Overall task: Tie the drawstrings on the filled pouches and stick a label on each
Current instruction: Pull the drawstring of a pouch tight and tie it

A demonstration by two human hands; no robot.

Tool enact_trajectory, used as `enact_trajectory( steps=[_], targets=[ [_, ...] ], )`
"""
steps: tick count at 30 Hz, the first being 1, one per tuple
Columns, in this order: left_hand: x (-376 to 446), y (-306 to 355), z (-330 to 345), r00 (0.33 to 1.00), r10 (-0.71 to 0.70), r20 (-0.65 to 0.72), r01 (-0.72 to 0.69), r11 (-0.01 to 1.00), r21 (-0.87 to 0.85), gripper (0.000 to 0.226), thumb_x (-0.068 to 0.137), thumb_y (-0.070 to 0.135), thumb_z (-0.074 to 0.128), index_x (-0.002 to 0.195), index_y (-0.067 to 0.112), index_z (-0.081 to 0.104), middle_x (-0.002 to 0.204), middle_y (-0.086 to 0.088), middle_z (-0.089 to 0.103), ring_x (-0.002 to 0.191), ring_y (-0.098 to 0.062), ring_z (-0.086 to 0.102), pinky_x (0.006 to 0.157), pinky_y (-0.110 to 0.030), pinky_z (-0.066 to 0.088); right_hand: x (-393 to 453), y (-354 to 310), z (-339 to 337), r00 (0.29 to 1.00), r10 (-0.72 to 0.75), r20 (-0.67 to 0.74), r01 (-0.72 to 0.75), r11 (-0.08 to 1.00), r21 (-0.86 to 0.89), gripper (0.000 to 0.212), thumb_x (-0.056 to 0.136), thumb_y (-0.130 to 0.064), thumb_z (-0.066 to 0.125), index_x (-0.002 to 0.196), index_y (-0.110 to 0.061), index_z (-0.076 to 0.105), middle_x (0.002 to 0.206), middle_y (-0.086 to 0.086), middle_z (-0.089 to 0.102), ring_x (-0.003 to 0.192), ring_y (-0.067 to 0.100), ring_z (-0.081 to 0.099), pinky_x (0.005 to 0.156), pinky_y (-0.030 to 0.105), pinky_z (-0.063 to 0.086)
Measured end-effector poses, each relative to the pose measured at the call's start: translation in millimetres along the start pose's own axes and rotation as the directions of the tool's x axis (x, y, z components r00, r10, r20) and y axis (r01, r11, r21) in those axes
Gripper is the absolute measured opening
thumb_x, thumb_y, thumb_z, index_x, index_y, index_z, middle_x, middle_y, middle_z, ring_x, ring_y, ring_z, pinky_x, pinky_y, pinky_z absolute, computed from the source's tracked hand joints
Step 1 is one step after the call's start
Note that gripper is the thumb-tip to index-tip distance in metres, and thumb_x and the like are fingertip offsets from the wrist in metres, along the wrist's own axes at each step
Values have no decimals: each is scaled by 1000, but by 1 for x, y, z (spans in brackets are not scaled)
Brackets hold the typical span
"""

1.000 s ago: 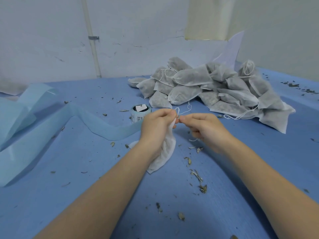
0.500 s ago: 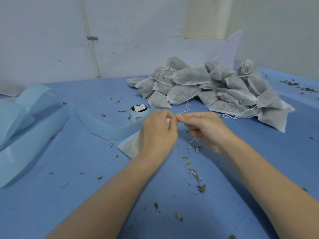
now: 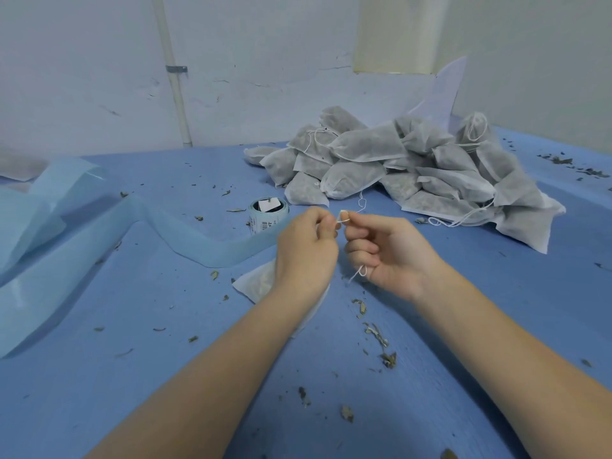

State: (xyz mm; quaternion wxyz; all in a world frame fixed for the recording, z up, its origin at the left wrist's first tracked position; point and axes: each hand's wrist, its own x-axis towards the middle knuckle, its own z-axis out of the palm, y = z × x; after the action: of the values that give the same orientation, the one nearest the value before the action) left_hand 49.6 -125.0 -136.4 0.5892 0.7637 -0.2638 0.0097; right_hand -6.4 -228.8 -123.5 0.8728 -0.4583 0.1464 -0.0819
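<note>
Pouch of white non-woven fabric (image 3: pixel 256 281), filled and lying flat near the middle of the blue worktop (image 3: pixel 132 376), is largely hidden under my left hand (image 3: pixel 306 251); only one pale corner shows clearly, to that hand's left. My left hand pinches the thin white drawstring (image 3: pixel 343 221) at its fingertips, and my right hand (image 3: pixel 392 251) pinches the same string beside it, with a loose tail dangling below the right palm. I judge the knot half formed. To finish well, I should keep the neck gathered tight, pass the tail fully through the loop and draw both ends apart evenly, so the string neither slips nor snaps. The string rises from the pouch mouth, which I cannot see. Label roll in pale blue backing (image 3: pixel 267 216) stands just beyond my left hand; the heap of grey-white filled pouches (image 3: pixel 397 167) sits toward the far right corner.
</note>
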Motion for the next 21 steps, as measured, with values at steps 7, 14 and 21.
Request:
enact_trajectory(
  steps=[7, 14, 21],
  targets=[
    [-2, -2, 4, 987, 146, -65, -144, 989, 39, 15, 92, 10, 53, 104, 18, 58, 99, 2, 62, 99, -13, 56, 80, -16, 36, 0, 3, 1, 1000, 12, -27, -9, 997, 83, 9, 90, -14, 52, 82, -11, 56, 60, -6, 33, 43, 3, 20, 42, 14, 12],
    [-2, 0, 2, 930, 274, -243, -261, 962, 84, 9, 84, 22, 68, 87, 18, 75, 90, 7, 68, 88, -14, 61, 83, -26, 45, 1, 1, 2, 996, -52, -74, 52, 999, 1, 16, 94, -13, 52, 79, -9, 56, 56, -6, 35, 43, 3, 21, 38, 13, 14],
    [-1, -2, -1, 919, 283, -273, -226, 949, 220, 12, 84, 26, 68, 77, 18, 72, 79, 15, 61, 89, -9, 51, 76, -5, 31, 0, 3, -1, 921, -339, -191, 246, 887, -391, 14, 82, -17, 73, 79, -3, 69, 52, -8, 41, 45, 7, 28, 40, 17, 26]
  ],
)
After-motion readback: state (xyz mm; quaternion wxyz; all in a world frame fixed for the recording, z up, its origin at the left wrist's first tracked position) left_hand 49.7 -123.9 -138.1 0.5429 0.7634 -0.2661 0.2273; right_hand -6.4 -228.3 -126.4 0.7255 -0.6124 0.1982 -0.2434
